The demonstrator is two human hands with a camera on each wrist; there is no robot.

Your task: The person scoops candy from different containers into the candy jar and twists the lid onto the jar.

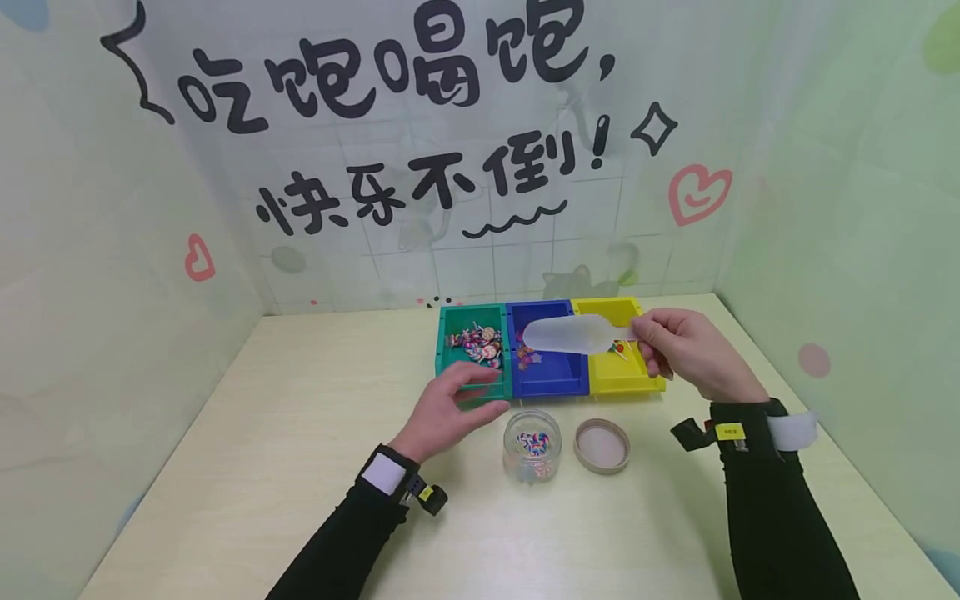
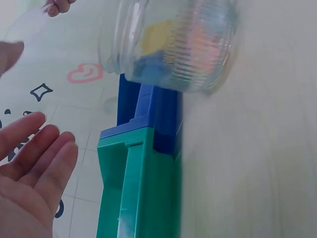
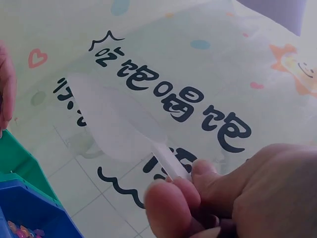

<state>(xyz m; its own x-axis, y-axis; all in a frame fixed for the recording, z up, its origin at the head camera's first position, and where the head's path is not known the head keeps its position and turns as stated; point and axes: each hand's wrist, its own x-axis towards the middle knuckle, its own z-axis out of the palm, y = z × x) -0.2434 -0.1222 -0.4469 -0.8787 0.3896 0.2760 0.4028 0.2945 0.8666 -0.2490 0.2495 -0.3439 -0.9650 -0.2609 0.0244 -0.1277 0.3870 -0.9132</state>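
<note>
My right hand pinches the handle of a translucent white scoop, held above the blue and yellow bins. In the right wrist view the scoop points away from the fingers. My left hand, fingers spread and holding nothing, hovers in front of the green bin. A clear glass jar stands just right of that hand, with swirled colourful pieces inside. Left wrist view: the ribbed jar appears close up, apart from the left hand.
A round lid lies right of the jar. The green bin holds striped candy-like pieces, the blue bin small coloured pieces, the yellow bin a few lollipop-like pieces. Walls of printed sheeting enclose the table.
</note>
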